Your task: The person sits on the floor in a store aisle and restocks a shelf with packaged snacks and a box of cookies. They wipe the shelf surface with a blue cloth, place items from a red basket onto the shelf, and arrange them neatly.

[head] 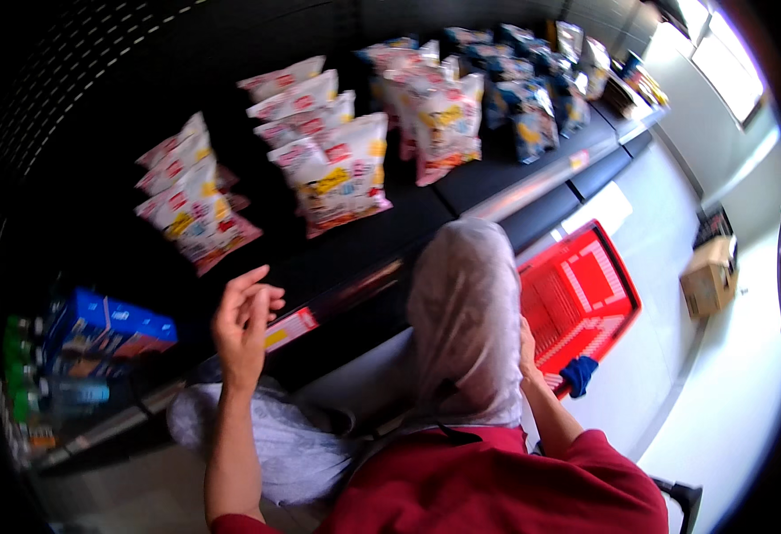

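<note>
My left hand (249, 317) hovers at the front edge of the black shelf (417, 223), fingers loosely bent and apart, with nothing in them. Just beyond it stands a row of white and pink snack bags (193, 217). A second row of the same snack bags (343, 177) is to its right, and another group (447, 130) is farther along. My right hand (528, 346) is beside my raised knee, next to a red plastic shopping basket (594, 294) on the floor. The knee hides its fingers, so whether it grips anything is unclear.
Dark blue snack bags (527, 120) fill the shelf's far right. A blue carton (106, 327) and green-capped bottles (23, 374) stand at the left. A price label (291, 328) runs along the shelf edge. A dark blue cloth (578, 375) lies at the basket's rim; a cardboard box (709, 277) sits by the wall.
</note>
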A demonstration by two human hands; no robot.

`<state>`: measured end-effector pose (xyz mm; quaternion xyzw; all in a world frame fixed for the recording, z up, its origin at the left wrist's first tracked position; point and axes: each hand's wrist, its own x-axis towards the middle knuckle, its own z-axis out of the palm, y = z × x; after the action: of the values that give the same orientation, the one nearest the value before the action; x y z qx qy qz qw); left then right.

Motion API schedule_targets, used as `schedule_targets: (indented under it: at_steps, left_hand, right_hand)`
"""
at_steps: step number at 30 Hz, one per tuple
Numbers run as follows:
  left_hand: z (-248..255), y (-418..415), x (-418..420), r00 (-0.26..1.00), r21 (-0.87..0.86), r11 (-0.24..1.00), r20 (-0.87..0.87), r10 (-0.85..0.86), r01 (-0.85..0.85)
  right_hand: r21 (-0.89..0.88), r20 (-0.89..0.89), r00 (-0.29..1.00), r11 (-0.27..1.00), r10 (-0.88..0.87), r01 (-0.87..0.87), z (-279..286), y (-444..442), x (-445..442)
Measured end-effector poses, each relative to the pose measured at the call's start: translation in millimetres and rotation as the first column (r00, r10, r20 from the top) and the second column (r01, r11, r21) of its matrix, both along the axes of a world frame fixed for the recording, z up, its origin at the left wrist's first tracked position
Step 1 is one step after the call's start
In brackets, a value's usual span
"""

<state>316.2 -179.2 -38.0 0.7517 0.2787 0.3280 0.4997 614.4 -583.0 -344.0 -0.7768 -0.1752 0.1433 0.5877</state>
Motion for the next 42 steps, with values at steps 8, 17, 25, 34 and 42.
schedule_targets:
  at_steps: [8, 17, 25, 34, 42]
  left_hand:
    - [12.2, 20.3, -17.1, 0.992, -0.001, 0.996, 0.09, 0.09, -0.09]
    - [28.6, 71.1, -26.2, 0.93, 0.219, 0.913, 0.218, 0.297, -0.344]
    - [21.1, 110.9, -39.2, 0.854, 0.391, 0.76, 0.197, 0.481, -0.519]
    - [-23.7, 129.8, -34.5, 0.912, 0.12, 0.904, 0.026, 0.41, -0.41]
    - [-14.5, 125.7, -30.2, 0.924, 0.05, 0.931, -0.11, 0.366, -0.362]
  right_hand:
    - [0.25, -0.637, 0.766, 0.963, 0.083, 0.104, 33.0, 17.2, 2.9]
    - [0.245, -0.729, 0.643, 0.967, 0.234, -0.073, 152.0, 58.3, -7.2]
    - [0.246, 0.614, 0.787, 0.961, -0.055, -0.125, 341.2, 184.2, -19.5]
    - [0.047, 0.397, 0.57, 0.604, 0.719, -0.796, 348.9, 372.4, -138.3]
    - [0.2, 0.379, 0.55, 0.514, 0.744, -0.834, 292.3, 475.8, -136.7]
